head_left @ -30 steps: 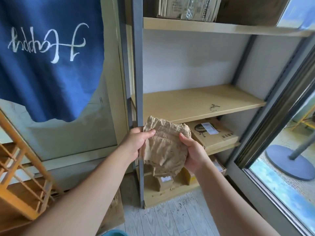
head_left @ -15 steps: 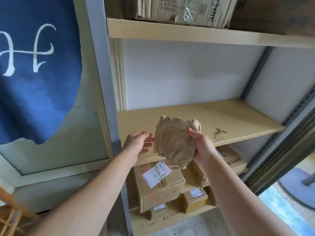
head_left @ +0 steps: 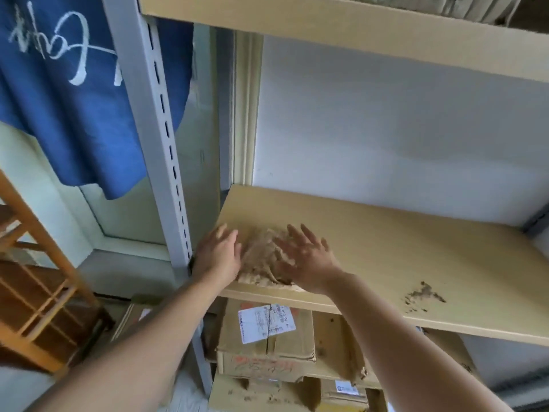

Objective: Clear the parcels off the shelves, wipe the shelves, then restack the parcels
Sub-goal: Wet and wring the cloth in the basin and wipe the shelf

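Both your hands are down on the brown cloth (head_left: 263,257), which lies crumpled at the near left corner of the middle shelf (head_left: 386,248). Your left hand (head_left: 218,254) lies flat along the cloth's left edge, fingers straight and close together, pointing toward the far wall. Your right hand (head_left: 306,257) covers the cloth's right side, fingers spread wide and pressing down (the motion blur makes the fingertips hard to read). Neither hand is curled round the fabric; both simply rest on top of it.

The cloth's near edge sits right at the shelf's front lip. Over to the right, well apart from the cloth, there's a patch of dark dirt (head_left: 423,295) near the front edge of the same board.

Below you, on the next shelf down, a cardboard parcel (head_left: 267,343) with a white shipping label (head_left: 266,322) sits under your hands, its flaps torn and scuffed. Further down, another parcel (head_left: 341,391) with a small label peeks out. On the top shelf, the edge of a wrapped parcel (head_left: 445,7) shows at the upper right.

To your left, the grey slotted upright (head_left: 154,129) of the rack stands in front of a blue cloth banner (head_left: 74,99) with white lettering, and a wooden rack (head_left: 38,292) fills the near left.
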Demonstrator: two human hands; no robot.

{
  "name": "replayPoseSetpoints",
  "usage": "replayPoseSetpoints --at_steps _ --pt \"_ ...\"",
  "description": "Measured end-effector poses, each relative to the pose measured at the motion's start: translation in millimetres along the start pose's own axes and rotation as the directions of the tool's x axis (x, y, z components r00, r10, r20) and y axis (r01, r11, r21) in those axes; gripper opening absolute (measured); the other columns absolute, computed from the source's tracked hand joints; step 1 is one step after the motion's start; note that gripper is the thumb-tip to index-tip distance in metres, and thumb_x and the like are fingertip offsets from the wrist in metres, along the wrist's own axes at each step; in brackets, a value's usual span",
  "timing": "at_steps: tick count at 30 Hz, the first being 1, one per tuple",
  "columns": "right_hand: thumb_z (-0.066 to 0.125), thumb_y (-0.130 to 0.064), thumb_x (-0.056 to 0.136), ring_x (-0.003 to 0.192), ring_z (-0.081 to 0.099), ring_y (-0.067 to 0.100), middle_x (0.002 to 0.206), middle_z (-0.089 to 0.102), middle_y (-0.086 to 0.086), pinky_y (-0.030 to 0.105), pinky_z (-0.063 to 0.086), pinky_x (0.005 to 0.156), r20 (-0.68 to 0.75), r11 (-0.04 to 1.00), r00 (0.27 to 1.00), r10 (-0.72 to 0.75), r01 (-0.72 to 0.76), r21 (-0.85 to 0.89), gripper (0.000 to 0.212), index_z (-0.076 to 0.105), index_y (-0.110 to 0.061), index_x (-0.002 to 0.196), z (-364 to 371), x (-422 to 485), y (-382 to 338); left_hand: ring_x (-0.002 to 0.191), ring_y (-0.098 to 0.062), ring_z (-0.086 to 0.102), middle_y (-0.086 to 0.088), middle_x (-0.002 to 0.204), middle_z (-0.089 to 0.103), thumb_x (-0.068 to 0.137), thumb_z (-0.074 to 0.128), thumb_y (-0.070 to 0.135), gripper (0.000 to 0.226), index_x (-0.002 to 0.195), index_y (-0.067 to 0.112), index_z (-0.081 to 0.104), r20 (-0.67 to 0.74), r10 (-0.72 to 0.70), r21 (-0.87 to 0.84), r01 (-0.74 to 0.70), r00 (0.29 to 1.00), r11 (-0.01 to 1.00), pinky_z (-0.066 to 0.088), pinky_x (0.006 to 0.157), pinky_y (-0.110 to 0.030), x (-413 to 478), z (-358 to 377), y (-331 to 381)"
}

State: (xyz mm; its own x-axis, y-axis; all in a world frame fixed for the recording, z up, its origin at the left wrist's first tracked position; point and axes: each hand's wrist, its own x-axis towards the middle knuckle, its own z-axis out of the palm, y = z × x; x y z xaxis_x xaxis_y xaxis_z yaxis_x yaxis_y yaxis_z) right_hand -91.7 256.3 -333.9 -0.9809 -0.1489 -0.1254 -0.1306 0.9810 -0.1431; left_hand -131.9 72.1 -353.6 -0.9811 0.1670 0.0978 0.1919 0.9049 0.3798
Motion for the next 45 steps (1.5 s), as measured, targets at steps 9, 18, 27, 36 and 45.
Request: replayPoseSetpoints --at_steps 9,18,27,36,45 --pt "0.017 -0.059 0.096 0.143 -0.022 0.018 0.157 -0.016 -0.014 0.061 -0.014 0.108 0.153 0.984 0.978 -0.144 0.159 -0.086 0.054 -0.004 -0.051 0.145 28.4 43.7 4.2 0.126 -0.027 0.045 -0.014 0.132 0.053 0.099 0.039 0.016 0.035 0.126 0.000 0.055 -0.066 0.017 -0.039 -0.019 0.998 0.999 0.033 0.105 -0.036 9.6 22.0 -9.7" --pt "0.014 -0.051 0.099 0.143 -0.021 0.017 0.157 -0.015 -0.014 0.064 -0.012 0.108 0.164 0.987 0.977 -0.136 0.148 -0.062 0.051 -0.005 -0.047 0.147 16.6 121.7 12.8 0.144 -0.018 0.017 -0.005 0.153 0.028 0.102 0.019 0.024 0.045 0.143 0.011 0.033 0.003 -0.057 0.092 0.056 0.998 0.994 0.018 0.115 -0.032 10.2 24.4 -5.7" --pt "0.011 -0.053 0.099 0.144 -0.019 0.019 0.157 -0.016 -0.012 0.066 -0.011 0.108 0.176 0.997 0.982 -0.070 0.076 -0.024 0.051 -0.006 -0.045 0.147 8.9 176.1 6.4 0.146 -0.017 0.006 -0.004 0.159 0.011 0.102 0.015 0.027 0.050 0.150 0.012 0.012 0.082 -0.097 0.178 0.081 0.992 0.981 0.010 0.117 -0.035 12.8 25.8 -5.0" --pt "0.009 -0.050 0.099 0.144 -0.019 0.025 0.158 -0.015 -0.006 0.073 -0.011 0.102 0.151 0.996 0.985 0.082 -0.086 0.021 0.052 -0.004 -0.042 0.148 7.4 202.5 -17.7 0.145 -0.015 0.009 -0.003 0.157 0.015 0.102 0.017 0.025 0.048 0.149 0.013 0.017 0.038 -0.100 0.170 0.092 0.994 0.981 0.012 0.116 -0.035 10.6 30.6 -5.1" --pt "0.015 -0.062 0.095 0.144 -0.017 0.025 0.157 -0.016 -0.006 0.068 -0.013 0.104 0.119 1.000 0.993 0.000 0.001 -0.006 0.059 -0.003 -0.043 0.148 12.9 187.8 -21.1 0.145 -0.014 0.006 -0.001 0.158 0.012 0.102 0.016 0.027 0.050 0.150 0.014 0.013 0.052 -0.089 0.189 0.077 0.995 0.979 0.011 0.118 -0.033 9.7 28.6 -7.2"
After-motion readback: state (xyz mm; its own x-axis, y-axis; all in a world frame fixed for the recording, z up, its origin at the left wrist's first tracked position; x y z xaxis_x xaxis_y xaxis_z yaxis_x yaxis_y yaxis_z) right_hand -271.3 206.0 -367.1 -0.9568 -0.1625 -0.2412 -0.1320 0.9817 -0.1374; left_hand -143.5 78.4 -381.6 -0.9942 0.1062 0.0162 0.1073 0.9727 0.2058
